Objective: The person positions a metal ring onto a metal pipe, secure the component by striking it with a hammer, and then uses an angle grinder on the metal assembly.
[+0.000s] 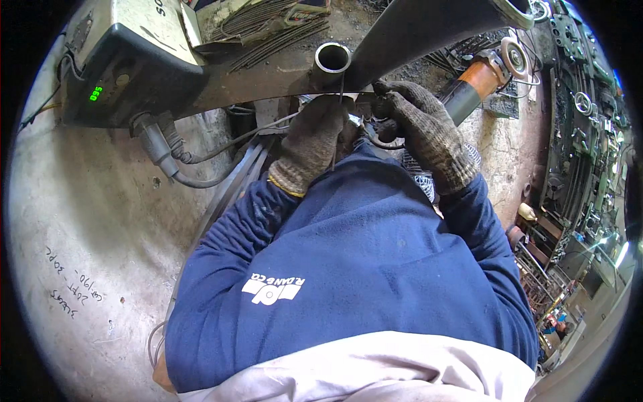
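Observation:
My left hand (309,144), in a grey-brown knitted glove with a yellow cuff edge, is closed around a thin welding rod (342,82). The rod stands nearly upright, its top in front of a short open pipe (332,59) and its lower end showing below the glove. Close beside it, my right hand (434,130), gloved too, has its fingers bent round a dark piece whose kind I cannot make out. A black cable (385,145) curves below that hand. Between the hands a small shiny metal part (357,120) shows; the fingers hide the rest.
A welding machine (134,74) with a green lit display and thick cable plug stands left. Welding rods (284,45) lie scattered on the dark bench (254,86). A wide grey pipe (422,37) and an orange-black angle grinder (477,82) lie right. Metal parts line the far right.

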`<state>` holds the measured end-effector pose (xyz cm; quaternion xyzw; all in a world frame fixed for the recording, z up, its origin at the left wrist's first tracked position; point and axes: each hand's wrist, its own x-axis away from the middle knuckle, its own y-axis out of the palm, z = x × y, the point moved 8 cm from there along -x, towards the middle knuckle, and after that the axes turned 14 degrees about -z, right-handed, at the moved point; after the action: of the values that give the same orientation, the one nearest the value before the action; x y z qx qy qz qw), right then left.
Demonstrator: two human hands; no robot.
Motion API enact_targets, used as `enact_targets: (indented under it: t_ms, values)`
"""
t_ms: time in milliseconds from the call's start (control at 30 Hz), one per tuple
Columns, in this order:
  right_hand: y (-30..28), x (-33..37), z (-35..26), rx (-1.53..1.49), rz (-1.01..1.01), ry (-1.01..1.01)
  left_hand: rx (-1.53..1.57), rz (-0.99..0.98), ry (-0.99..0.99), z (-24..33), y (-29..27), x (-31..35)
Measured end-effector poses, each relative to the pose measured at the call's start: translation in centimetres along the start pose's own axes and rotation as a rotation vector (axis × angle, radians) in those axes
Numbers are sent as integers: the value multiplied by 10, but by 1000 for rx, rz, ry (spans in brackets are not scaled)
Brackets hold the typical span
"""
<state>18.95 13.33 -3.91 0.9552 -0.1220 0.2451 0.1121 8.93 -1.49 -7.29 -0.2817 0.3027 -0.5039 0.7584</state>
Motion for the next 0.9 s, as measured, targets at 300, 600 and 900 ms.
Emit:
enact_targets:
  t_ms: [300, 600, 900]
  values:
    - [50, -6, -10, 765, -427, 336, 603, 47, -400, -22, 6, -24]
    - [48, -14, -1, 861, -516, 348, 503, 136, -395, -13, 0, -25]
    - [23, 28, -49, 869, -387, -286, 347, 95, -468, 13, -10, -31]
